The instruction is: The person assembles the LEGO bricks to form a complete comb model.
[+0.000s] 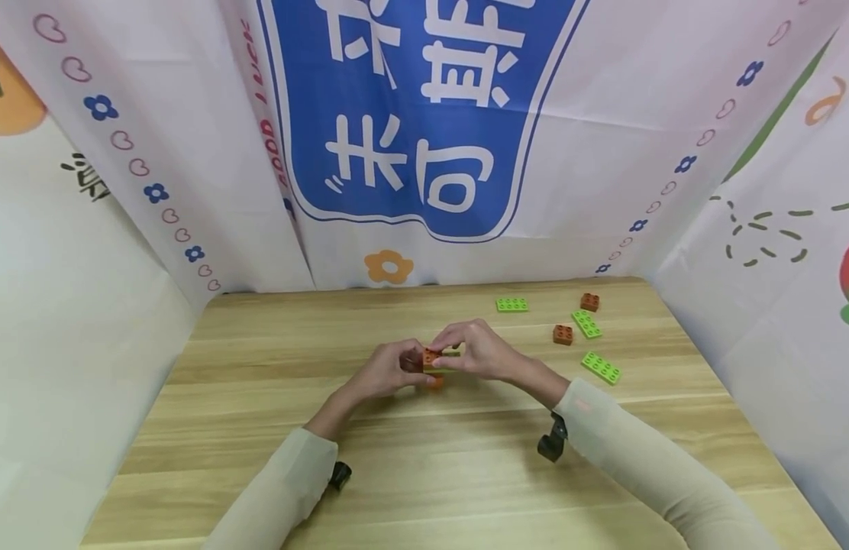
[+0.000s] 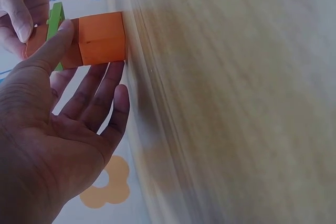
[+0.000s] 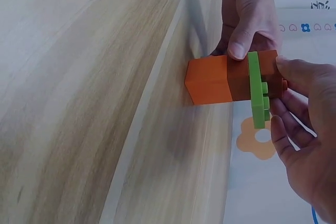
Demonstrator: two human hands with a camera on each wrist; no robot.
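A small stack of toy building bricks stands on the table between the two hands. At its base is an orange brick (image 3: 210, 82), with a brown brick (image 3: 240, 80) above it. A thin green plate brick (image 3: 256, 93) comes next to that and juts out to one side, its studs showing. On top sits another brown brick (image 3: 269, 64). My left hand (image 1: 386, 370) grips the stack's lower part, thumb on the near side and fingers behind. With thumb and fingers, my right hand (image 1: 482, 351) pinches the top brown brick.
Loose bricks lie on the wooden table (image 1: 273, 328) to the right: a green plate brick (image 1: 511, 305) at the back, two more green ones (image 1: 601, 367), and two brown bricks (image 1: 563, 334). Printed white cloth (image 1: 211, 114) hangs behind the table and along both sides.
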